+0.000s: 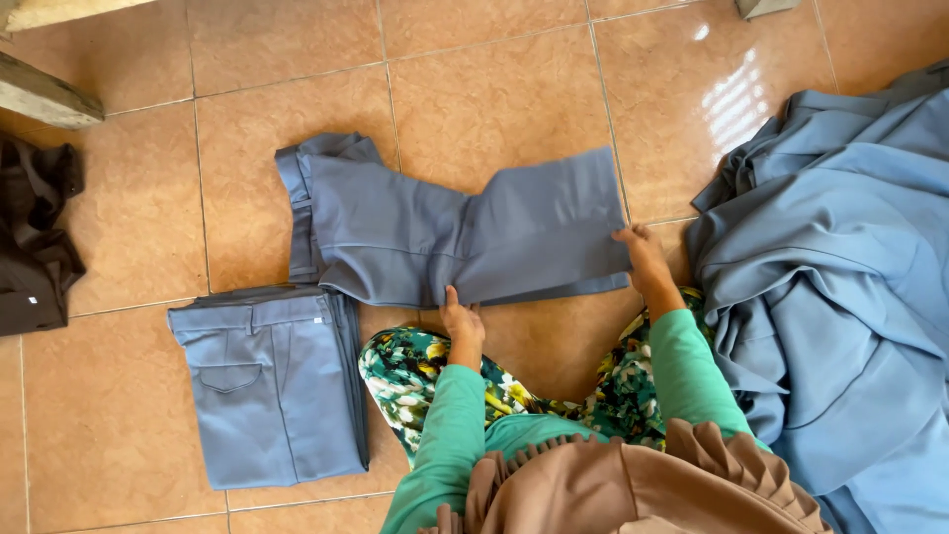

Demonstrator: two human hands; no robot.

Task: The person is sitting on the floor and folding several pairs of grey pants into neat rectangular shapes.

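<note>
A pair of grey-blue trousers [435,232] lies folded lengthwise on the tiled floor in front of me, waistband to the left. My left hand [461,321] pinches the near edge of the trousers at their middle. My right hand [644,256] grips the leg-end corner at the right. Both arms wear green sleeves.
A stack of folded grey-blue trousers [272,391] sits on the floor at my left. A large heap of loose blue-grey cloth [840,287] fills the right side. Dark brown fabric [35,242] lies at the far left, with a wooden plank [44,94] above it.
</note>
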